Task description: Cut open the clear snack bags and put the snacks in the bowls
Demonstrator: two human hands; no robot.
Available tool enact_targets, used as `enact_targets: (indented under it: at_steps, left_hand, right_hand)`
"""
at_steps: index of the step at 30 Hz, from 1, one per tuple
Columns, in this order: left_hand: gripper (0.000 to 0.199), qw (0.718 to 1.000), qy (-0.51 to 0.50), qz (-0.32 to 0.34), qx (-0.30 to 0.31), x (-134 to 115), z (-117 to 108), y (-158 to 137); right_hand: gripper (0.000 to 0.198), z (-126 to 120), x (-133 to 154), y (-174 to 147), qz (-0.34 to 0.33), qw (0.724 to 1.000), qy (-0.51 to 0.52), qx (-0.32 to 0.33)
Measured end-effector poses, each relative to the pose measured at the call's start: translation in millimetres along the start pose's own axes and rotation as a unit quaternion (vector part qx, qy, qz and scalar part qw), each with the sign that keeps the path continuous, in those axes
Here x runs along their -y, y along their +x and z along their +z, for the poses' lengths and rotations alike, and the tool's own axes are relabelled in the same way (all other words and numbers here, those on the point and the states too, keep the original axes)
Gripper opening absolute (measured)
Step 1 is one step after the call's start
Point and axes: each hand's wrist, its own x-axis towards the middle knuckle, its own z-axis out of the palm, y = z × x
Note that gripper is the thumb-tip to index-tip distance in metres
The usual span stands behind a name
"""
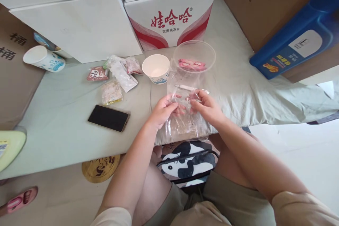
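Between my hands a clear plastic bag [182, 125] is spread over the front edge of the cloth-covered surface. My left hand [165, 109] is closed on the bag's left side, thumb against fingers. On its right side my right hand [203, 104] pinches the same film. Just beyond my fingers lies a white pen-like stick [189, 88], partly under the film. Behind it stand a paper cup [156, 69] and a clear plastic bowl [209, 54] with pink packets [192, 65] in or behind it.
Left of the cup lie several small food packets [122, 74] and a black phone [109, 118]. Another paper cup [44, 59] lies tilted at far left. White cartons [172, 21] close off the back. A blue bottle [293, 39] leans at right.
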Motion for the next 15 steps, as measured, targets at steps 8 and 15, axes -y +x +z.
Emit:
enact_targets:
  at_steps: [8,15]
  left_hand:
    - [0.053,0.999,-0.012,-0.026,-0.014,-4.1,-13.0,0.6]
    - [0.042,0.996,-0.089,0.013,0.025,-1.8,-25.7,0.1]
  right_hand:
    - [0.034,7.7,-1.9,-1.0,0.001,1.000,0.021,0.012]
    - [0.038,11.9,-5.6,2.3,0.004,0.995,0.099,-0.020]
